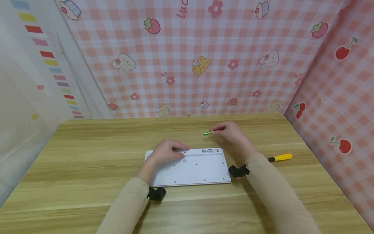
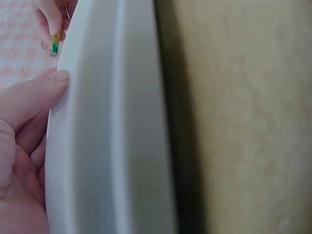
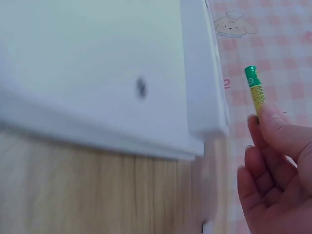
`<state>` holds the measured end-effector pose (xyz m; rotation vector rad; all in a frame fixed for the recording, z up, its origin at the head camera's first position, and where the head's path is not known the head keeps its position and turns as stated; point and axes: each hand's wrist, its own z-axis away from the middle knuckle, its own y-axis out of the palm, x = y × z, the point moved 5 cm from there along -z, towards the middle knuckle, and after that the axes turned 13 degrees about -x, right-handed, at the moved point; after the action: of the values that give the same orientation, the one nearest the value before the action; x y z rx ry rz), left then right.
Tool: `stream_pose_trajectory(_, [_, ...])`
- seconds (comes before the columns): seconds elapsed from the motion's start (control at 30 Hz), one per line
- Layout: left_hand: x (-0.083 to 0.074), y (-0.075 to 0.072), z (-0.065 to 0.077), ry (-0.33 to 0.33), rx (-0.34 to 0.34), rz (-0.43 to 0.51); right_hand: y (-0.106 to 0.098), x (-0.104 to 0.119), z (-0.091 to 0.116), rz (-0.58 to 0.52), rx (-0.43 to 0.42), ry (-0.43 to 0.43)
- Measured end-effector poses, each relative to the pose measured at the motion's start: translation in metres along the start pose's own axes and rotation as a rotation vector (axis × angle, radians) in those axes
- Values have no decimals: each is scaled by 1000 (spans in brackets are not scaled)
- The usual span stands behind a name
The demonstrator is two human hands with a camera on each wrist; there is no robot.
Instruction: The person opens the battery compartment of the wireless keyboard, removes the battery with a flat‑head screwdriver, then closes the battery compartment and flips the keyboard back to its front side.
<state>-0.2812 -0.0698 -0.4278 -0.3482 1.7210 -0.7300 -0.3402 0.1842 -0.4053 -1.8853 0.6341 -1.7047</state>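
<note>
Pinching one end of a small green battery (image 1: 207,133) between fingertip and thumb, the right hand (image 1: 230,131) holds it just above the worktop (image 1: 87,152), beyond the far edge of the white keyboard (image 1: 198,169) that lies face down near its open battery slot (image 1: 210,150). It looks light, hard and smooth, likely to roll or slip, so a grip round its middle would be surer. The left hand (image 1: 165,152) rests on the keyboard's far left part, thumb pressed against its edge, fingers loosely bent.
</note>
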Motion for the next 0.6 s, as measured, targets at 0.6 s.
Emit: stream_pose_trajectory(0.6, [1,0,0,16,4,-2,31,-4,-23,-43,-2,110])
